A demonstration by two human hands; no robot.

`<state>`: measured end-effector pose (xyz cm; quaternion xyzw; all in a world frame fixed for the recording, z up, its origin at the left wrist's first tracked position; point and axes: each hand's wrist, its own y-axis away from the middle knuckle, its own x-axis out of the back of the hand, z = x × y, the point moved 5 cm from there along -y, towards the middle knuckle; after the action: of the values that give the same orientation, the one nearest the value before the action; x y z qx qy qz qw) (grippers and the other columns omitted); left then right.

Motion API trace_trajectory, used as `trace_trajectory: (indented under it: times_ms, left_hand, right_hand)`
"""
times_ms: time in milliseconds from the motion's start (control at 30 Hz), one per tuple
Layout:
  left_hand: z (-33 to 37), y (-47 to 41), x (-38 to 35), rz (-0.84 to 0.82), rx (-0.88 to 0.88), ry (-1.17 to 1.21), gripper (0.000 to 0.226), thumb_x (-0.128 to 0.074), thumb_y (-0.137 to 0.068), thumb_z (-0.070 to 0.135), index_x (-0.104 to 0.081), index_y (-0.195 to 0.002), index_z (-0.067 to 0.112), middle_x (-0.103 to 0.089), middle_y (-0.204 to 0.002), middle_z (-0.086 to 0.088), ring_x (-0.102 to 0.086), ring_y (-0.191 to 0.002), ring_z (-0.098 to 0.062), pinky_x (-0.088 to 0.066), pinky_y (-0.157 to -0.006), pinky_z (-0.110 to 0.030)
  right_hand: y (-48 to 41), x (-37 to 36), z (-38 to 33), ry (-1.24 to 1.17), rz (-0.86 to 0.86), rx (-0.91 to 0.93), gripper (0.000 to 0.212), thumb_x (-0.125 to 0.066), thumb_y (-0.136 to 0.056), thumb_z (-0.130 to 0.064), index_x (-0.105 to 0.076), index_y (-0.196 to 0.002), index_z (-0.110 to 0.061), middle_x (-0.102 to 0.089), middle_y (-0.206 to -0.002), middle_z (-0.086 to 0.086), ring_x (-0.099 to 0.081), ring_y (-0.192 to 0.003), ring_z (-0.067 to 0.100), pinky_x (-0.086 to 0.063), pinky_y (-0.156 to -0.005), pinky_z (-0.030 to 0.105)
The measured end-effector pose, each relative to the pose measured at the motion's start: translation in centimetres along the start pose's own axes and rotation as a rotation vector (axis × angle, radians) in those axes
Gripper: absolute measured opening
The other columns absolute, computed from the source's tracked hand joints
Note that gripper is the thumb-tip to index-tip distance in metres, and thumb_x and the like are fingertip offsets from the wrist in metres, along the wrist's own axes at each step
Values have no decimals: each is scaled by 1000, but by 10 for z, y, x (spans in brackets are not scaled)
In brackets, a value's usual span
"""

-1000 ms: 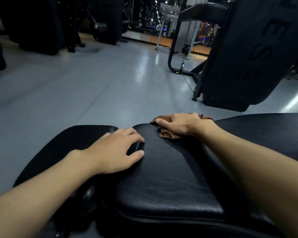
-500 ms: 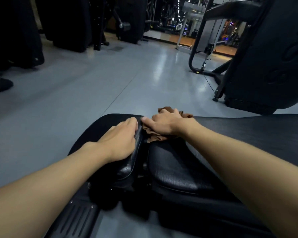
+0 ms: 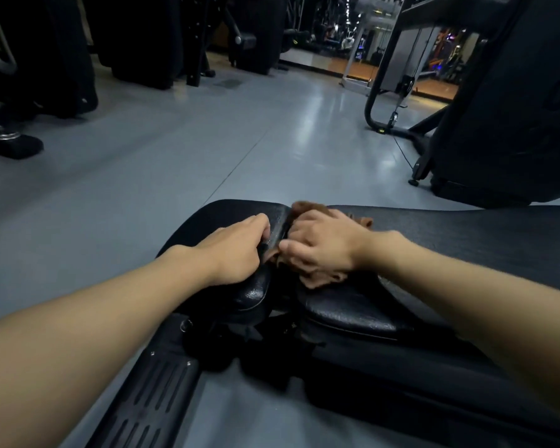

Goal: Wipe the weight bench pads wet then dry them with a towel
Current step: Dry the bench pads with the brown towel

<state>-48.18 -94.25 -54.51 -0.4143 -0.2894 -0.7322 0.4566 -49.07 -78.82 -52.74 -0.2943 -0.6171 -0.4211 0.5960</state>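
Observation:
A black weight bench has two pads with a narrow gap between them. The smaller seat pad [image 3: 227, 215] lies on the left and the long back pad [image 3: 466, 240] runs off to the right. My left hand [image 3: 236, 250] grips the seat pad's edge at the gap, fingers curled over it. My right hand [image 3: 320, 250] presses a brown cloth [image 3: 317, 279] down into the gap, against the end of the back pad. Most of the cloth is hidden under that hand.
A ribbed black footplate [image 3: 149, 392] of the bench frame sits on the grey floor [image 3: 175, 150] at lower left. A large black machine [image 3: 505, 108] stands at the right. Dark gym equipment [image 3: 62, 59] lines the far left and back.
My right hand has slid the cloth left from the back pad's top into the gap. My left hand has shifted from lying flat to gripping the seat pad's edge. The view has dropped lower.

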Motion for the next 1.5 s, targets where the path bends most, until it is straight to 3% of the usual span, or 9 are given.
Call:
trace_trajectory:
  times_ms: [167, 267, 433, 600, 733, 900, 1200, 1400, 1500]
  left_hand:
    - [-2, 10, 3, -50, 13, -43, 32, -34, -86, 4, -38, -107, 28, -50, -99, 7, -55, -90, -26, -47, -85, -48]
    - [5, 8, 7, 10, -26, -70, 30, -34, -92, 9, -40, -116, 25, -53, -116, 3, -53, -103, -26, -43, -92, -46]
    - [8, -3, 0, 94, -80, -132, 36, -31, -98, 17, -47, -126, 33, -51, -128, 6, -44, -119, -21, -35, -98, -51]
    - [2, -10, 4, 125, -38, -65, 43, -32, -94, 9, -42, -131, 29, -53, -137, 9, -45, -126, -19, -35, -102, -50]
    - [-1, -10, 6, 91, -6, -1, 43, -32, -96, 9, -39, -134, 27, -54, -139, 10, -47, -128, -17, -35, -107, -47]
    - [-3, -13, 8, 92, 38, 33, 36, -33, -93, 13, -45, -124, 26, -58, -133, 6, -52, -124, -21, -40, -104, -45]
    - [26, -3, 5, 87, -49, -58, 35, -32, -94, 15, -49, -124, 23, -56, -126, -1, -52, -115, -27, -42, -99, -52]
    - [71, 2, 5, 177, -288, 72, 33, -35, -97, 7, -57, -119, 17, -56, -112, 6, -53, -108, -17, -40, -89, -28]
    - [85, 5, -8, 114, -327, 124, 32, -36, -100, 13, -52, -128, 18, -54, -128, 5, -50, -115, -11, -38, -97, -26]
  right_hand:
    - [-25, -3, 26, 20, -22, -159, 66, -11, -91, -72, -64, -119, -43, -56, -132, -18, -33, -138, 14, -22, -109, 56]
    - [5, -4, -11, 40, -1, -39, 70, -8, -88, -73, -64, -118, -44, -57, -124, -21, -34, -135, 11, -22, -110, 53]
    - [58, -11, -56, 45, 20, 209, 56, -11, -89, -72, -54, -85, -37, -57, -110, -21, -35, -129, 6, -21, -107, 44]
    - [0, 1, 1, -24, 13, 1, 75, -9, -84, -77, -67, -102, -32, -59, -116, -18, -37, -132, 11, -27, -107, 51]
    - [-38, 1, 33, 4, -5, -197, 69, -13, -86, -78, -67, -95, -37, -63, -116, -11, -40, -129, 18, -28, -101, 55]
    - [-14, -2, 14, -16, 20, -194, 58, -19, -93, -72, -64, -116, -43, -54, -132, -11, -29, -140, 16, -21, -108, 58]
    - [56, -9, -50, 31, 103, -64, 69, -17, -82, -77, -61, -121, -40, -49, -136, -16, -24, -143, 17, -23, -105, 58]
    - [93, -18, -64, 187, 315, -141, 76, -26, -75, -74, -63, -126, -32, -60, -128, -1, -44, -134, 29, -38, -92, 53]
    - [113, -21, -55, 215, 376, -158, 76, -34, -76, -76, -62, -127, -27, -63, -124, 3, -53, -126, 34, -40, -85, 50]
